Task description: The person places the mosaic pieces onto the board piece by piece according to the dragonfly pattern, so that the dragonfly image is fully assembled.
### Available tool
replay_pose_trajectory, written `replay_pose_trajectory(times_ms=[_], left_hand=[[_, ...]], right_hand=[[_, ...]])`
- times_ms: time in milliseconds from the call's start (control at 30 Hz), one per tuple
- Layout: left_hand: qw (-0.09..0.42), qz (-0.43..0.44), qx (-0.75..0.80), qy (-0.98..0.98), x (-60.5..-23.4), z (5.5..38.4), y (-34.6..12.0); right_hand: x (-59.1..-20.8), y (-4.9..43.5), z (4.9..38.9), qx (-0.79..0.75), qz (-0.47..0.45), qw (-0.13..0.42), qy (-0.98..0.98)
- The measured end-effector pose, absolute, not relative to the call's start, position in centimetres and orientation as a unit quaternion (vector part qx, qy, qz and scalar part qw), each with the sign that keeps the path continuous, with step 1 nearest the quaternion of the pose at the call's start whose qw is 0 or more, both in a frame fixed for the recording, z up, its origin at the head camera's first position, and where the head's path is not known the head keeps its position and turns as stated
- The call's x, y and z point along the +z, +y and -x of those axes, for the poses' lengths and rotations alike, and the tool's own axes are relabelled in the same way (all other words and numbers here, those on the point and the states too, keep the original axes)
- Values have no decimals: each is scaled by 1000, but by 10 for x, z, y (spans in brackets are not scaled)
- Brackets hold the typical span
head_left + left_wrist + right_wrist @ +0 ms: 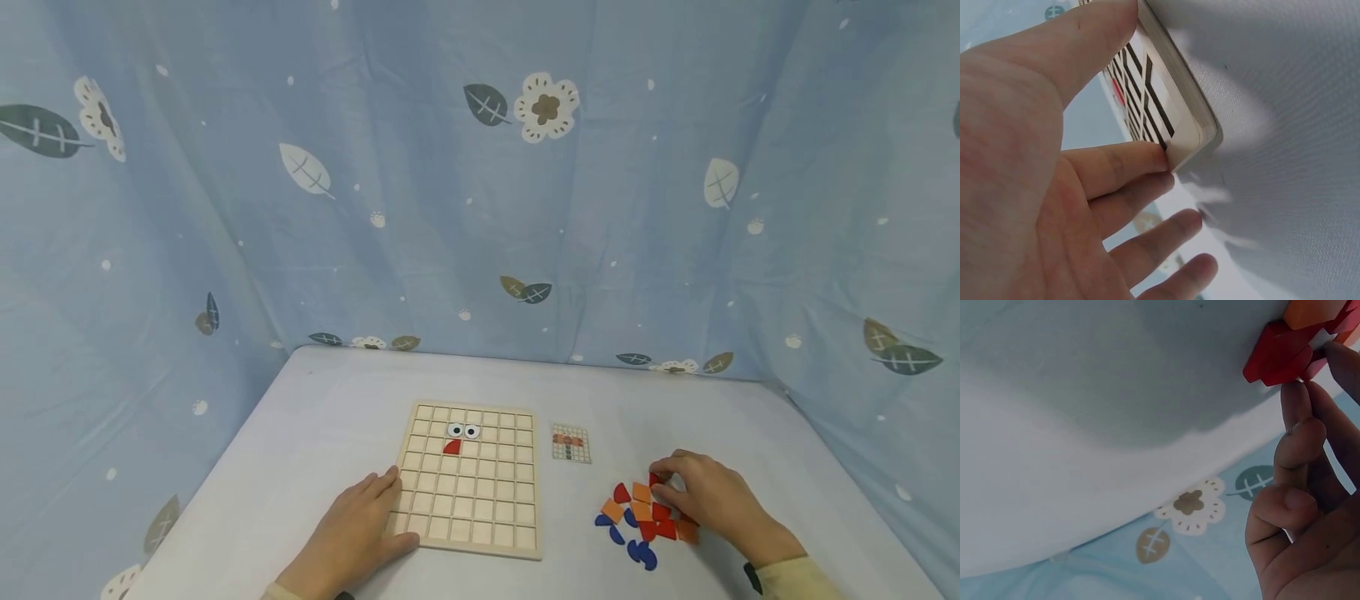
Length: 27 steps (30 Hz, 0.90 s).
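Note:
A wooden grid board lies on the table, with two eye pieces and a red quarter-circle piece in its upper cells. At its near left corner rests my left hand, thumb at the front edge and index finger on the left edge; the other fingers extend past it. My right hand pinches a red piece between thumb and index finger at the pile's far side. Around it lie red pieces, orange pieces and blue pieces. Fingers partly cover the pinched piece.
A small picture card with a gridded colour pattern lies between the board and the loose pieces. A white cloth covers the table. Blue curtain with leaves and flowers hangs behind and at both sides.

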State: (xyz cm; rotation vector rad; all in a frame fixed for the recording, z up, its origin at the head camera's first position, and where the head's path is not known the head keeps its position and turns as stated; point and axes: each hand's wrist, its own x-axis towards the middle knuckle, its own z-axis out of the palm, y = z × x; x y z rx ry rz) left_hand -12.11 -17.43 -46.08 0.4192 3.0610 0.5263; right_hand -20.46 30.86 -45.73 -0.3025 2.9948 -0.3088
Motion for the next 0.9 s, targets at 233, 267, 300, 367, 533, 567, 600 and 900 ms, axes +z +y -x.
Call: replay_pose_trajectory(times_ms=[233,267,300,367,533,567,600,900], left_hand=[[2,-133,169,977,-460,120,-174],[3,-134,170,976,-460,120,-174],[3,-134,169,976,-460,120,-175],[4,-134,167,977,-460,120,-175],[8,-131,161,978,-460,121,-175],[9,-130,161,978,-460,121,-175],[11,-129,160,979,-460,121,-175],[15,-128,159,979,-460,122,-174]], right_hand=[[-456,307,208,-101,101,69,987],[-456,307,208,-102,99,70,987],[-455,307,208,-101,99,71,987],[-454,307,208,-102,98,70,987],[-448,302,208,-106,108,32,988],[-447,300,207,-107,113,22,988],[-445,297,207,-108,119,10,987],[-434,260,204,-133,172,-71,973]])
